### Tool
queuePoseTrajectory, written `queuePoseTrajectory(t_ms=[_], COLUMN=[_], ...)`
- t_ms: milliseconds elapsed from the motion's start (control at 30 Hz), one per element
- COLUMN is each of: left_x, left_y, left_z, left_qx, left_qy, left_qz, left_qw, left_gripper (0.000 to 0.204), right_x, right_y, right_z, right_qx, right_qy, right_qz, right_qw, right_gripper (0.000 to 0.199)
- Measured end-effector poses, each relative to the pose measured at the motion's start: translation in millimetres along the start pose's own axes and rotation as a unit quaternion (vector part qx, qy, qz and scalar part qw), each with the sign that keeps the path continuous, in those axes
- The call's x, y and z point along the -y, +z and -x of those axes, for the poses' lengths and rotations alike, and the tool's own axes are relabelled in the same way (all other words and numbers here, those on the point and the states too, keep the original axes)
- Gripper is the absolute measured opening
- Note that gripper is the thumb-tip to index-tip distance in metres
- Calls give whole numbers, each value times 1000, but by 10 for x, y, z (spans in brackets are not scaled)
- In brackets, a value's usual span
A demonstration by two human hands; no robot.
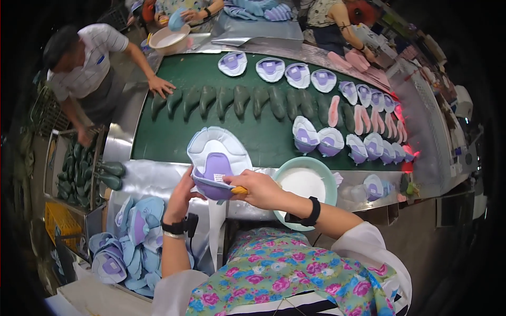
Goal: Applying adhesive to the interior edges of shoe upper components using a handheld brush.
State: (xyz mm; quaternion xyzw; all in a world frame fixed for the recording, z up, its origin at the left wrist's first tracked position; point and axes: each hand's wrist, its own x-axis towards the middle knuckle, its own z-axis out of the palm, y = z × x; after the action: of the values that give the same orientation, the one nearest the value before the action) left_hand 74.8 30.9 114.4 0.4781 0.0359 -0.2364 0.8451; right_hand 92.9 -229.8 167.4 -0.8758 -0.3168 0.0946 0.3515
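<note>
Between my two hands is a light blue and purple shoe upper (219,146), tilted so that its pale lining and a small white label show. My left hand (182,194) grips its lower left edge, fingers and thumb closed on the fabric. Closed around a yellow-handled tool (240,189), my right hand (259,190) is at the upper's lower right edge; the tool's working end is hidden. Just right of that hand stands a pale green basin (332,181) with white liquid inside. A heap of similar uppers (139,237) lies beside my left forearm.
Dark green shoe lasts (224,101) line the green belt (168,139), with uppers in rows on both sides and pink insoles (360,120) rightward. A co-worker's hand (159,85) touches a last at left, beside a crate (52,158) of lasts. Other people work across the belt.
</note>
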Motion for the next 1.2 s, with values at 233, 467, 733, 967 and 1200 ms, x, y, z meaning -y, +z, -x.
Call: queuePoseTrajectory(t_ms=[233,467,733,967,1200], left_x=[209,473,1173,1483,1796], left_y=[653,1598,1513,1073,1208], left_z=[194,189,829,736,364], left_qx=[156,-9,37,-84,-157], left_qy=[157,176,34,-150,-159], left_qz=[95,-173,-269,-104,-44], left_qw=[971,969,962,980,974], left_gripper=[81,70,29,32,34], right_x=[130,143,-640,-1976,-2208], right_y=[-390,-664,-942,-39,590], right_z=[496,1007,1778,2492,2572], right_qx=[56,136,-71,-233,-269], right_qy=[8,52,389,418,355], right_qz=[-141,-222,-254,-135,-65], right_qw=[988,964,883,868,893], right_gripper=[34,26,33,24,18])
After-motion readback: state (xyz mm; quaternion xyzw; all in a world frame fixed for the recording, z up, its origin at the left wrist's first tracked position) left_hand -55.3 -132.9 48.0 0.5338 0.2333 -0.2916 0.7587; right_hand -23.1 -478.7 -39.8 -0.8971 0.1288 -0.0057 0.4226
